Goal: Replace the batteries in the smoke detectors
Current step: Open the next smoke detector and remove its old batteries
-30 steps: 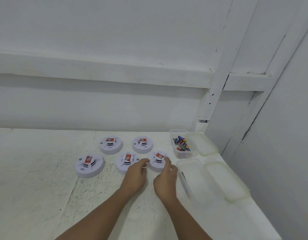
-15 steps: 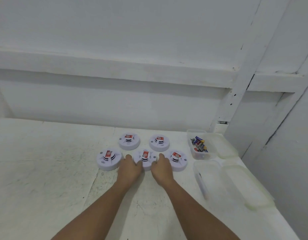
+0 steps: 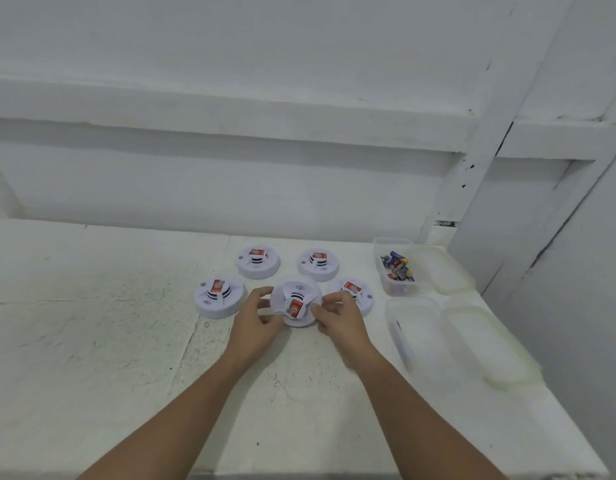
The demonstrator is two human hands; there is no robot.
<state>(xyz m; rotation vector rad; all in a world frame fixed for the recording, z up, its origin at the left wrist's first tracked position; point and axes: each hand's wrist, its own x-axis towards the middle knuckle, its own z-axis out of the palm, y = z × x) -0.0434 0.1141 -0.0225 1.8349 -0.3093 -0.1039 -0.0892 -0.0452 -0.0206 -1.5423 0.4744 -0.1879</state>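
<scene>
Several round white smoke detectors with red labels lie on the white table (image 3: 109,341). The middle front detector (image 3: 296,301) is tilted up off the table, its red label facing me. My left hand (image 3: 256,322) grips its left rim and my right hand (image 3: 337,317) grips its right rim, fingers curled round the edge. Other detectors lie at the left (image 3: 219,295), back left (image 3: 258,261), back right (image 3: 318,264) and right (image 3: 355,292), the last partly hidden behind my right hand.
A clear plastic box (image 3: 400,268) holding several loose batteries stands at the back right, its lid (image 3: 452,271) beside it. A second clear box (image 3: 415,337) with a lid (image 3: 486,344) lies nearer. The wall runs close behind and to the right.
Both hands moved from the right front detector to the middle one, took hold of its rim and lifted and tilted it. The camera view shifted left.
</scene>
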